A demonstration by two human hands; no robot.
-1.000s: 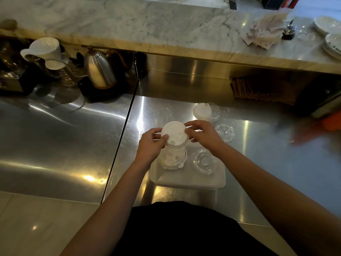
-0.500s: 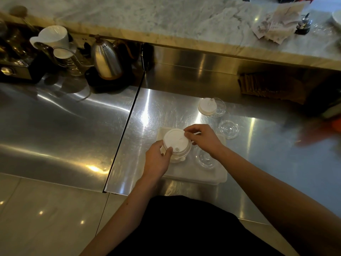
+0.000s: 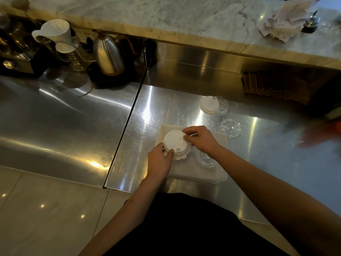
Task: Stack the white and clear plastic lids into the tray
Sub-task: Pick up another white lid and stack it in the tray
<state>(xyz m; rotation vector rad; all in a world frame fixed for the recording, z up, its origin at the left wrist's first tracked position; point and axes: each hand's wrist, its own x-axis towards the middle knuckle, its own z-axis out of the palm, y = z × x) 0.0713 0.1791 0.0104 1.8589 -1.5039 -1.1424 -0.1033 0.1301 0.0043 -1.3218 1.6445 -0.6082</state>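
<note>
A white tray (image 3: 219,174) lies on the steel counter near its front edge. In its left half stands a stack of white lids (image 3: 175,143). My left hand (image 3: 160,159) grips the stack's near-left rim and my right hand (image 3: 201,139) pinches its far-right rim. A clear lid (image 3: 206,159) lies in the tray's right half, partly under my right wrist. Beyond the tray, a white lid (image 3: 208,105) leans on a clear lid (image 3: 222,106), and another clear lid (image 3: 230,128) lies alone on the counter.
A steel kettle (image 3: 108,54) on a black base and a white dripper (image 3: 55,34) stand at the back left. A marble shelf (image 3: 166,17) runs along the back, with papers (image 3: 284,21) on it. A seam (image 3: 127,126) splits the counter left of the tray.
The stack of white lids has come down lower onto the tray, and both hands have sunk with it. The camera has moved closer and slightly left.
</note>
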